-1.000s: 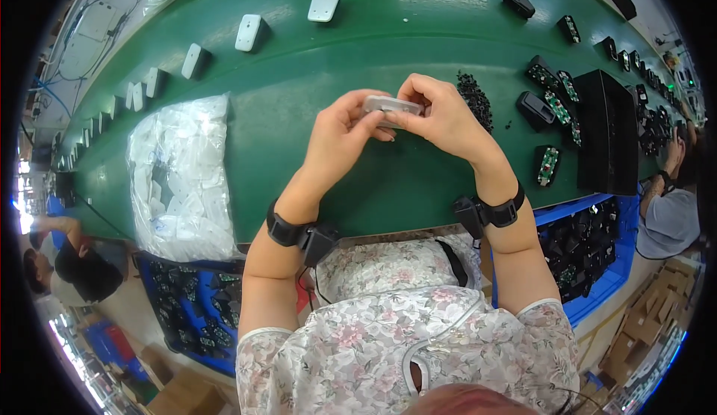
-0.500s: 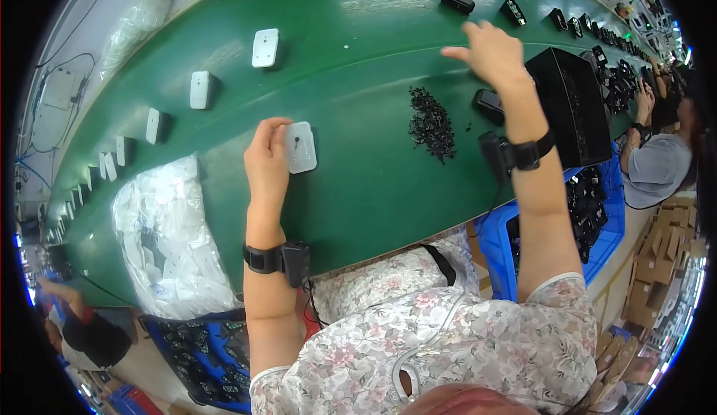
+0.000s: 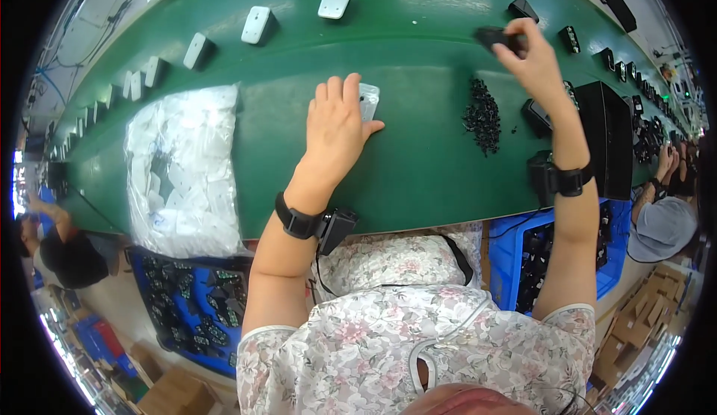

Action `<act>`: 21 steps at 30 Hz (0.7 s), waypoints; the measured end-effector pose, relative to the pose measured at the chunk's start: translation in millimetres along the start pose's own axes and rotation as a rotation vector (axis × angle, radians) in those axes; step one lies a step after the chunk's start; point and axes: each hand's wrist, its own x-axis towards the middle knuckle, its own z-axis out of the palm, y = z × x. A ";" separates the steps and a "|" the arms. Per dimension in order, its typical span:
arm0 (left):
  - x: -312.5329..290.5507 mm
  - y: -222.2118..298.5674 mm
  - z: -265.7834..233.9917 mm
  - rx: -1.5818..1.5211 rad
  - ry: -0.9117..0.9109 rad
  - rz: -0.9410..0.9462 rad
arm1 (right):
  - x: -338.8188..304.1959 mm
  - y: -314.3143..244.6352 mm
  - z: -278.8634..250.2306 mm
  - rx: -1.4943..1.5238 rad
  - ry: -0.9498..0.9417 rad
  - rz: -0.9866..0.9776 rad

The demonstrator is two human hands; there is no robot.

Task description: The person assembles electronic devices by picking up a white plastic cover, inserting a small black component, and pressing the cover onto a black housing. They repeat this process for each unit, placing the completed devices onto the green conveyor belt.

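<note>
Left hand [image 3: 334, 127], thumb spread, partly covers a white rounded-rectangular plastic plate [image 3: 369, 102] on the green bench [image 3: 418, 168]. Right hand [image 3: 535, 60], empty a moment ago, now pinches a blurred black plastic housing [image 3: 491, 38] nearer the far edge.

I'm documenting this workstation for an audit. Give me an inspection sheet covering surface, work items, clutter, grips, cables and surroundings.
Surface: green table, with a white speck toward the far side.
Work items: white plate, partly covered; black casing, blurred.
Clutter: pile of small black parts; plastic bag of white pieces; black box at right.
Grips: left grip spread over the white plate; right grip closed on the black casing.
Cables: thin dark cable on the green table's left end.
Surroundings: co-worker at right; blue crate of dark parts; cardboard boxes.
</note>
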 end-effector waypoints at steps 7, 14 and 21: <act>4.9 -6.8 -5.8 -0.114 -0.038 0.135 | -21.3 -27.9 89.5 0.200 -0.143 -0.215; -3.3 -12.1 -3.0 -0.281 -0.034 0.176 | -32.6 -36.0 97.0 -0.037 -0.069 -0.277; -13.1 -25.6 -22.0 -0.496 0.052 0.151 | -51.8 -74.8 103.3 0.141 -0.151 -0.410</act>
